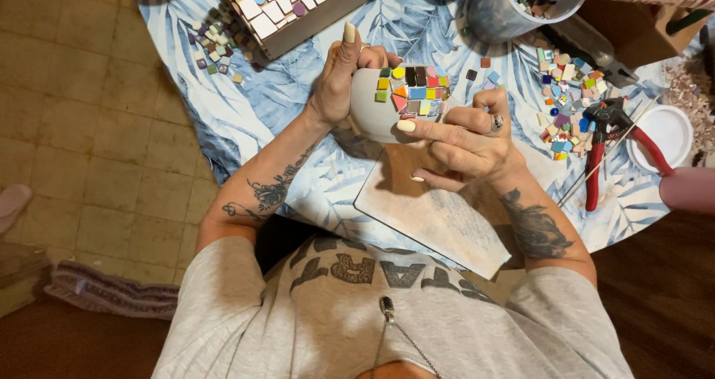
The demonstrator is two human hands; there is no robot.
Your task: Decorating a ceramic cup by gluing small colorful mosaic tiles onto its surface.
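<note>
My left hand [339,81] cups a small grey rounded pot [369,107] from its left side, thumb raised along the rim. A patch of small coloured mosaic tiles [413,92] covers part of the pot's surface. My right hand [462,141] comes in from the right, its thumb pressing on the lower edge of the tile patch and its fingers curled under the pot. Both hands hold the pot above a round table with a blue leaf-print cloth [223,111].
A worn wooden board [439,215] lies under the hands. Loose tiles [570,100] and red-handled nippers [607,137] lie to the right, beside a white lid [670,133]. A tiled frame [298,7], another tile pile [212,44] and a plastic tub [514,7] sit further back.
</note>
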